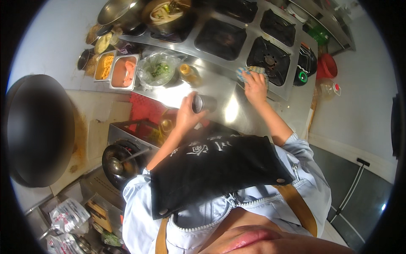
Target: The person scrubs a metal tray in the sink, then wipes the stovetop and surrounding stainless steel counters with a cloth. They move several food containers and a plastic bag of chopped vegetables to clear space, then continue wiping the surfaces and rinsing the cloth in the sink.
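My left hand grips a small dark metal cup above the front of the stainless steel counter. Its mouth faces my palm, and what it contains is hard to make out. Under my right hand is a checked blue, yellow and white cloth. It is pressed at the front edge of the gas stove, beside the front right burner. Left of the cup stands a bottle with a yellow cap. A bagged bowl of chopped greens sits farther left.
Two steel pans hold sausages and yellow pieces. A pot with food is on the back left of the stove. At the right are a red bucket and a plastic jug. A wok with a ladle lies lower left.
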`<act>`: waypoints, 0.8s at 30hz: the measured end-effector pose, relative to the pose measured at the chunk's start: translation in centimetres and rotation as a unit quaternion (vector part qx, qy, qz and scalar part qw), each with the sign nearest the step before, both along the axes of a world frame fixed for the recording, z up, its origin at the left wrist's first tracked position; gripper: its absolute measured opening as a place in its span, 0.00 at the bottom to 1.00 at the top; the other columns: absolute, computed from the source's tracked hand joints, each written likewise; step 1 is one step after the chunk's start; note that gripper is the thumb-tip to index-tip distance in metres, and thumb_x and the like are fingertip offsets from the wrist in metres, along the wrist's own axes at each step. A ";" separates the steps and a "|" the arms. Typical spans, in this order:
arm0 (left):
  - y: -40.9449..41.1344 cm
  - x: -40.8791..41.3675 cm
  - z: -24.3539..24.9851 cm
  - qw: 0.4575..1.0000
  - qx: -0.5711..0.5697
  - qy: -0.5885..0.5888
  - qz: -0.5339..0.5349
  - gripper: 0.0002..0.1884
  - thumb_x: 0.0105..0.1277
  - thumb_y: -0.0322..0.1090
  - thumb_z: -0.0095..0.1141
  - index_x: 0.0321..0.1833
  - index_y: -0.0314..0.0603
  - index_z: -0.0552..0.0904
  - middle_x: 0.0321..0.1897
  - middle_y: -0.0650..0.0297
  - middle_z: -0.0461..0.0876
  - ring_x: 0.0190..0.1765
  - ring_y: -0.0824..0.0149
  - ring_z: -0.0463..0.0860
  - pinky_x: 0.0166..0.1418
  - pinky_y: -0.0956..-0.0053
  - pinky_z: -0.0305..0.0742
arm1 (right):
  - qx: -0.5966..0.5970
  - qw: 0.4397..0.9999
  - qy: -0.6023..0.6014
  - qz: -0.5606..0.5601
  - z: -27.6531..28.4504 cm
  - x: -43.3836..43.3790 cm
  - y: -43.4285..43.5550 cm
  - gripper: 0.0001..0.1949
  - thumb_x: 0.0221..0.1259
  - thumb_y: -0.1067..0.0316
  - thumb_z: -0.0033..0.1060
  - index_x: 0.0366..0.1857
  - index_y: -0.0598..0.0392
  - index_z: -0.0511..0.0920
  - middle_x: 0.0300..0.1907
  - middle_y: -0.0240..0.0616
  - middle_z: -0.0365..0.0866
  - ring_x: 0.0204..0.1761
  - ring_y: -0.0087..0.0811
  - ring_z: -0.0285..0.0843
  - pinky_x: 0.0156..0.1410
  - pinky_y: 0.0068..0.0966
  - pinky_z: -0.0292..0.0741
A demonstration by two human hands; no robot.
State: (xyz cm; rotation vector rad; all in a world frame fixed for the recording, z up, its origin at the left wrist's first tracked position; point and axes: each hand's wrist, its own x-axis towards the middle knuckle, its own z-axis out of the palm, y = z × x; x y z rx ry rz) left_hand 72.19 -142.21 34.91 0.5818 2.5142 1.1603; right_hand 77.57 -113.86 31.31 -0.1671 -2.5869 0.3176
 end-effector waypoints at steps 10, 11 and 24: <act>-4.5 2.5 -0.9 0.993 -0.001 -0.044 0.109 0.42 0.44 0.40 0.72 0.63 0.39 0.66 0.54 0.49 0.72 0.57 0.51 0.73 0.61 0.63 0.69 | 0.003 0.984 0.018 0.176 -0.7 -13.6 -6.1 0.19 0.51 0.73 0.52 0.49 0.43 0.81 0.43 0.35 0.78 0.47 0.40 0.72 0.50 0.33 0.75; -4.7 2.7 -0.8 0.992 -0.001 -0.049 0.116 0.41 0.44 0.40 0.71 0.63 0.40 0.66 0.54 0.49 0.72 0.57 0.51 0.74 0.60 0.63 0.69 | 0.001 0.984 0.005 0.177 -0.8 -14.6 -6.5 0.20 0.51 0.73 0.52 0.49 0.42 0.81 0.43 0.34 0.78 0.47 0.40 0.72 0.50 0.33 0.75; -6.6 3.5 -1.3 0.988 0.010 -0.030 0.149 0.41 0.44 0.41 0.71 0.63 0.40 0.66 0.52 0.50 0.73 0.54 0.50 0.75 0.57 0.63 0.72 | -0.005 0.989 -0.049 0.138 0.1 -9.5 -4.9 0.25 0.42 0.75 0.65 0.50 0.41 0.78 0.46 0.38 0.74 0.51 0.43 0.69 0.56 0.36 0.71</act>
